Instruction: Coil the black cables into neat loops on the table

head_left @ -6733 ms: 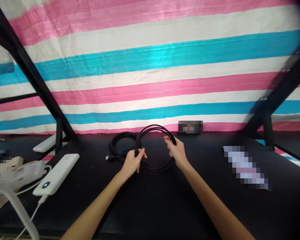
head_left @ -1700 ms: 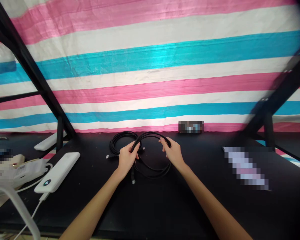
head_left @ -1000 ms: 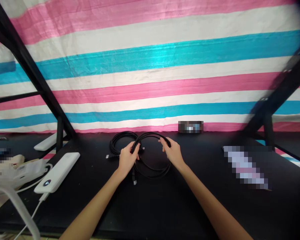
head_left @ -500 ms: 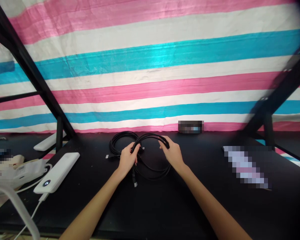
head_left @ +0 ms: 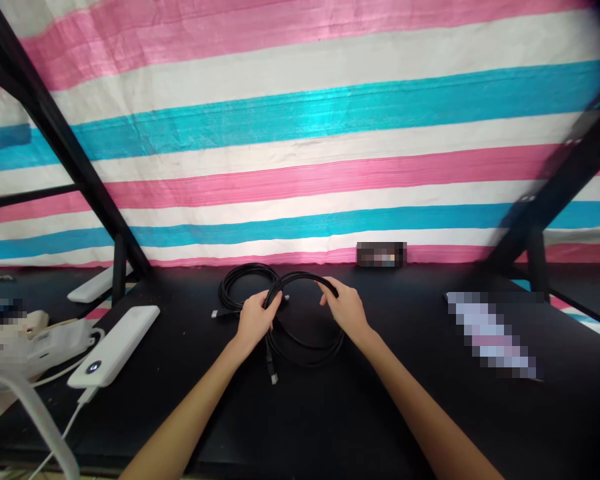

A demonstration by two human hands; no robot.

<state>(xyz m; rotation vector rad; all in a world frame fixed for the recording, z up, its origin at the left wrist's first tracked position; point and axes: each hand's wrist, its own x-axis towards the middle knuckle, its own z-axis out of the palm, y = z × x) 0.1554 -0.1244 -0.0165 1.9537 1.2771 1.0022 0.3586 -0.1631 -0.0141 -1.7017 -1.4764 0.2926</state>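
Observation:
A coiled black USB cable [head_left: 305, 363] is between my two hands, its loops forming a ring above the black table. My left hand [head_left: 256, 318] is closed around the left side of the coil. On the right side, my right hand [head_left: 344, 303] grips the same loops between thumb and fingers. The cable's plug [head_left: 273, 377] with a metal tip hangs down below my left hand. Behind and left of that hand lies a second coiled black cable [head_left: 225, 288], with its own plug [head_left: 219, 313] pointing left. My left hand hides part of both coils.
At the left lie a white power bank [head_left: 125, 343] with a plugged-in cord, another white slab [head_left: 95, 285] and a white power strip [head_left: 55, 347]. A blurred small box [head_left: 381, 254] sits at the back; a blurred flat packet [head_left: 493, 337] lies right. Black frame posts [head_left: 75, 153] slant at both sides.
The held coil has dropped slightly toward the table, and its lower loops and hanging plug sit a little nearer me. Both hands keep their hold, the right one having shifted slightly down.

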